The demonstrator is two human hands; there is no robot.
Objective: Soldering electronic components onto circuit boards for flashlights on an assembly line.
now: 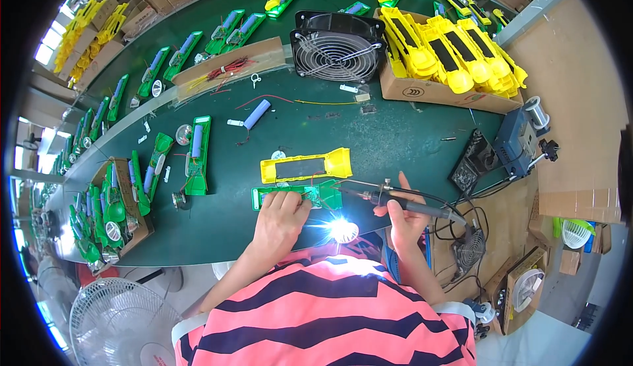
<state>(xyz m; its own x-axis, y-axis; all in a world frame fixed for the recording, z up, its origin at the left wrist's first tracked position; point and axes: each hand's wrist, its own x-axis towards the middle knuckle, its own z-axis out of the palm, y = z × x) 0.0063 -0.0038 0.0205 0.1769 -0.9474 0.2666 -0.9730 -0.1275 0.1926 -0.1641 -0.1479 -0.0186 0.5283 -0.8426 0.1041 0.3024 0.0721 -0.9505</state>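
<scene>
My left hand point(282, 221) is closed over a green flashlight housing half point(326, 196), its fingertips near the circuit board and thin wires inside. In my right hand point(407, 217) is a soldering iron point(422, 208), its tip pointing left toward the housing's right end. A round reflector lamp point(344, 231) shines brightly at the table's near edge, just below the housing. Directly behind the housing lies a yellow shell half point(306, 167) with a dark panel. What my left fingertips pinch is partly hidden by the hand.
A black fan point(337, 53) stands at the back beside a carton point(448, 95) of yellow shells. A soldering station point(517, 142) with cables is at right. Left are a carton point(140, 234) of green housings, a wired housing point(198, 155) and a blue battery cell point(257, 113).
</scene>
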